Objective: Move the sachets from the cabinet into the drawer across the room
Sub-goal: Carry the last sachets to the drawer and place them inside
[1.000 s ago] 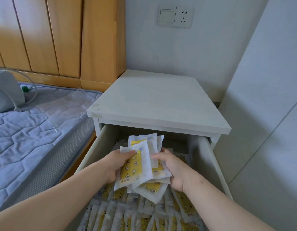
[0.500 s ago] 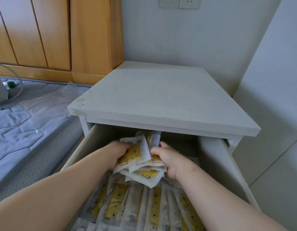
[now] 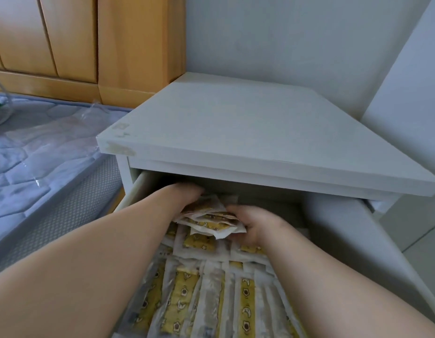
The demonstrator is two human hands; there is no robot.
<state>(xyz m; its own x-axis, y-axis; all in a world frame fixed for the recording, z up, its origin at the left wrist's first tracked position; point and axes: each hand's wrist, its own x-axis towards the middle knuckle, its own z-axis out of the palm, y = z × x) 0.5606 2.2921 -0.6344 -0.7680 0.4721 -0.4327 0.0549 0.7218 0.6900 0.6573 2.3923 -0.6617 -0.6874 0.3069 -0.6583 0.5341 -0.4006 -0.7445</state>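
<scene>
Both hands in the open drawer (image 3: pixel 338 230) of the white nightstand (image 3: pixel 248 132), holding 1 bundle of sachets (image 3: pixel 211 219) between them

- left hand (image 3: pixel 184 192): on the bundle's far-left edge, reaching deepest, right under the nightstand top. Appears to grip; fingertips hidden behind the sachets
- right hand (image 3: pixel 256 226): fingers curled round the bundle's right end, thumb on top, nearer the drawer front
- bundle: lies near flat, fanned, long axis roughly left-right from hand to hand, low over the back of the drawer; can't tell if it touches what's below
- stored sachets (image 3: pixel 182 296): packed rows filling the front and middle, long axes running front-to-back, so crosswise to the bundle

Judgement: placing step, release not yet done. Only room left looks to be at the back, just beyond the bundle, on the left hand's side. Likely wants a turn to match the rows before letting go, else it sits loose on top
</scene>
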